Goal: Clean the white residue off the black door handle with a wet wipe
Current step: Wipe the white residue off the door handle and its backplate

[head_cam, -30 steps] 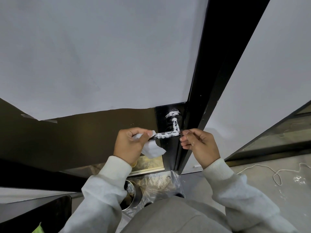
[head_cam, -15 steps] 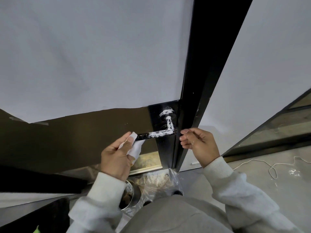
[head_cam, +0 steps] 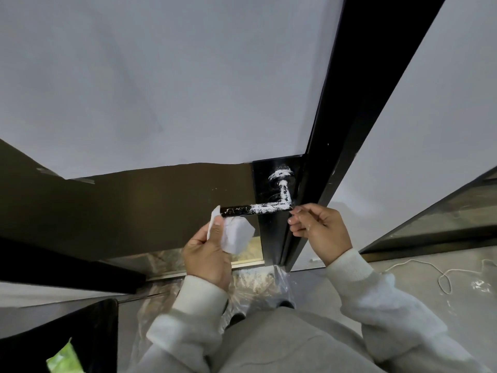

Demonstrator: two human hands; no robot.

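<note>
From the head camera, the black door handle (head_cam: pixel 256 208) sticks out leftward from a black plate (head_cam: pixel 271 189) on the door edge, level, with its free end at the left and its bend at the right, where it turns up toward the round base. White residue (head_cam: pixel 269 208) coats the right half of the bar, the bend and the base; the left end looks mostly black with only specks. The left hand (head_cam: pixel 208 254) sits just below and left of the handle's free end, thumb and fingers pinching a white wet wipe (head_cam: pixel 234 234); one corner of the wipe stands up beside the tip of the handle, and the rest hangs folded under the bar, touching or nearly touching it. The right hand (head_cam: pixel 320 230) is just right of the bend, fingers curled loosely inward with the fingertips (head_cam: pixel 295 211) close to the corner of the handle; whether they touch it cannot be told, and it holds nothing visible. Both arms wear pale sleeves (head_cam: pixel 376 286). A white cord (head_cam: pixel 443 278) lies on the floor at the right. No readable writing or labels show anywhere
</note>
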